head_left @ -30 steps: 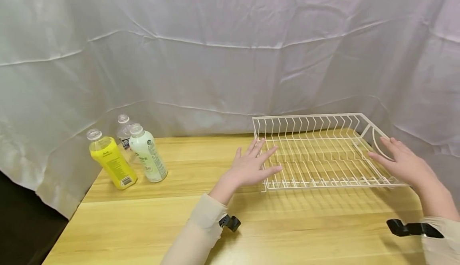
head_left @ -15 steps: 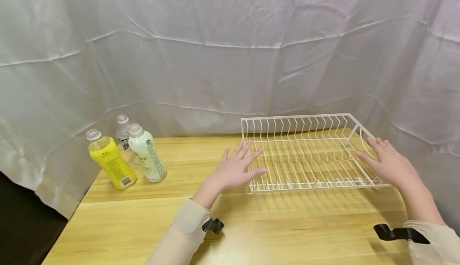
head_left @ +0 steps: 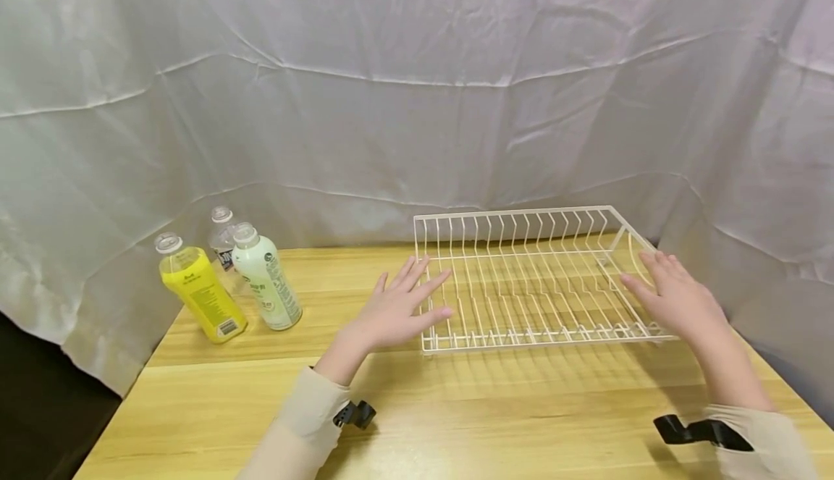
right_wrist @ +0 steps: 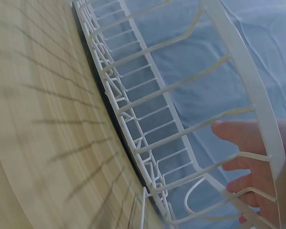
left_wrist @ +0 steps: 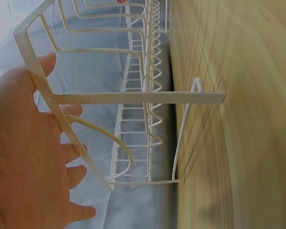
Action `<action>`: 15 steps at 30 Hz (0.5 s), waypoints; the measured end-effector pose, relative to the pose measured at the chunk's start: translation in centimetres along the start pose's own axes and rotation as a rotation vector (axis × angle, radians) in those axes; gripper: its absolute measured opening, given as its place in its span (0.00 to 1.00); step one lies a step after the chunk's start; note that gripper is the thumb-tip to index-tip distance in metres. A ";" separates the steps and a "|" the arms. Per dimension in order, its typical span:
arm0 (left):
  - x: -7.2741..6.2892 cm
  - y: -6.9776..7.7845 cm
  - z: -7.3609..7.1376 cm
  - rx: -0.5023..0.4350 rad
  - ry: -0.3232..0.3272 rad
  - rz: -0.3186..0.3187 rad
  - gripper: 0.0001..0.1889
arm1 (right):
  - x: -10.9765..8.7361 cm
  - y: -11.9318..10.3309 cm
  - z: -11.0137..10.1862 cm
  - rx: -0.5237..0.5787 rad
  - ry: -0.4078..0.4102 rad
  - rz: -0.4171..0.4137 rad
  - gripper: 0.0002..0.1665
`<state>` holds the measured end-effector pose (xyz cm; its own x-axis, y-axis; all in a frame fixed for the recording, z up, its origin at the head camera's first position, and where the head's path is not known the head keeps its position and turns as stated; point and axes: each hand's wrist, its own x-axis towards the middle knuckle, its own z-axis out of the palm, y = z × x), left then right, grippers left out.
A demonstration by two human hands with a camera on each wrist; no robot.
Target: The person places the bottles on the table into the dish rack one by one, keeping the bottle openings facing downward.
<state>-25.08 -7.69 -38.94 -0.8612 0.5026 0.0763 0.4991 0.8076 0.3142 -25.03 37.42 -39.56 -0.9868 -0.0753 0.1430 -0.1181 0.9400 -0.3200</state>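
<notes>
A white wire dish rack stands on the wooden table between my two hands. My left hand lies against its left end, fingers spread and nearly straight; in the left wrist view the fingers of this hand reach past the slanted end rail. At the opposite end, my right hand rests along the side rail with its fingers extended. The right wrist view has the right hand partly behind the rack's wires, so its exact contact is hard to tell.
Left of the rack, three bottles stand close together: one yellow, one pale green and one clear behind them. A grey-white curtain hangs along the back and sides of the wooden table.
The dish rack has shifted steadily left along the table, and both hands have moved left with it. The bottles have kept their places.
</notes>
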 end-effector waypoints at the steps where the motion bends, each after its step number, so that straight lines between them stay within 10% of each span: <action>1: -0.2 -0.2 -0.1 -0.005 -0.001 -0.003 0.36 | 0.0 -0.3 0.1 -0.002 -0.001 0.002 0.48; 15: -2.7 -3.6 -1.7 -0.035 -0.004 -0.029 0.36 | 0.5 -4.8 1.6 -0.041 -0.004 0.029 0.49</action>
<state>-24.73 -12.43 -38.66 -0.8745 0.4809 0.0626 0.4705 0.8102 0.3496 -25.14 32.29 -39.49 -0.9903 -0.0491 0.1300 -0.0848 0.9546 -0.2855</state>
